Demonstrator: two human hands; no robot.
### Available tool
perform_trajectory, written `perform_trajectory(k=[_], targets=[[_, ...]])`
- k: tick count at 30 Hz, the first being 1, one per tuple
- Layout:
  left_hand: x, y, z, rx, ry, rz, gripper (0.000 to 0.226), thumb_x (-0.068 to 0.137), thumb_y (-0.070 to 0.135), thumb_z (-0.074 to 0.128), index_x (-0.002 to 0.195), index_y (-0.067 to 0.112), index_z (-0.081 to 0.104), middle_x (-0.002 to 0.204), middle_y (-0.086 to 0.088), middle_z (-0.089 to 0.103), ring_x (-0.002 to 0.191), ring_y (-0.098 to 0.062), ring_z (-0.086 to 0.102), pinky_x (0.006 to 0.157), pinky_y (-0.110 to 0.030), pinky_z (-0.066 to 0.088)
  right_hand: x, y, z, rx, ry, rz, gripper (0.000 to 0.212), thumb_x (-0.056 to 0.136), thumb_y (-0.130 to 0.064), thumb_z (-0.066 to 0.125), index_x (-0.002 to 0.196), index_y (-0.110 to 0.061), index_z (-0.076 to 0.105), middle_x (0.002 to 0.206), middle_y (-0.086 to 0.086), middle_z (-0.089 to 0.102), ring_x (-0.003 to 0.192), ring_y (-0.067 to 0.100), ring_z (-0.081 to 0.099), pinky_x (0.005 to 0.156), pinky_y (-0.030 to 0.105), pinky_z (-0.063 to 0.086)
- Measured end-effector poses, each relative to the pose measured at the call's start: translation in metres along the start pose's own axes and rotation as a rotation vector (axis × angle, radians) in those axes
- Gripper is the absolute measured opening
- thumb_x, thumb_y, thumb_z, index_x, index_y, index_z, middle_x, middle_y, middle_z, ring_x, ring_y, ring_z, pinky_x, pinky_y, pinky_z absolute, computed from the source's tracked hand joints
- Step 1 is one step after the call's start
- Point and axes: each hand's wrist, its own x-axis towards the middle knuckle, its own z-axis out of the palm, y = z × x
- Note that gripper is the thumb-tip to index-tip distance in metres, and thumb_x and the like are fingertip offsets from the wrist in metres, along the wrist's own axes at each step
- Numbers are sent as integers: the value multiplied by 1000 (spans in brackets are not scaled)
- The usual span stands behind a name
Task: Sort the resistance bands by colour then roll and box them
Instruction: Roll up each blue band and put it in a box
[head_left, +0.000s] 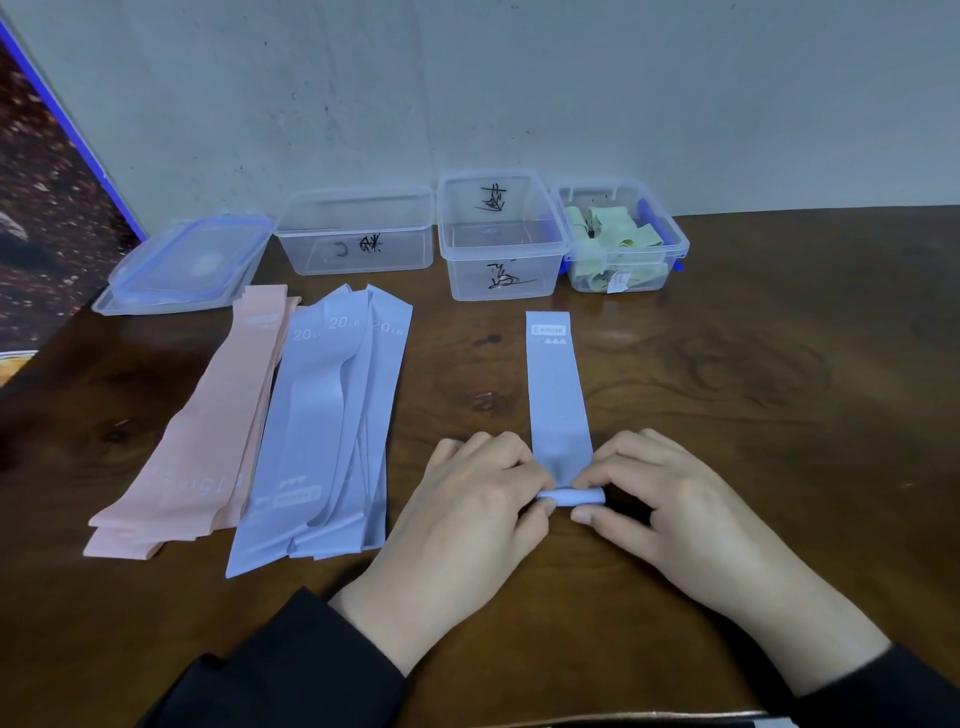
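Pinched the near end of a single blue band (557, 395) with both hands, left hand (467, 499) at the left edge and right hand (670, 493) at the right edge, fingers and thumbs curled onto a small roll (571, 496) begun at that end. Lay flat on the wooden table (753, 395) otherwise, running straight away toward the far side, printed label at the far end. Rested to the left a pile of blue bands (332, 415) marked 20 LB, and just left of that, touching it, a pile of pink bands (208, 431). Stood along the far edge by the wall 3 clear boxes: an empty box (356, 234) with black writing, a taller empty box (501, 244) just right of it, also with writing, and at far right a box of green bands (621, 239), rolled and loose. Sat at far left stacked lids (187, 265) with blue rims. Wore black sleeves (291, 670) on both arms.
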Motion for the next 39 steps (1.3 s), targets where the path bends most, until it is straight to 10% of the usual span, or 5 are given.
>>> perform_trajectory(k=[39], targets=[[0,-4,1,-5,-1,-42,21,93,40,57,107,29,69,99,14,58,92,-8,53,85,-34,46,0,-1,1,-17,-2,35,30,97,-47,54,111,-29,73,102,-24,54,97,11,55,81,29,50]])
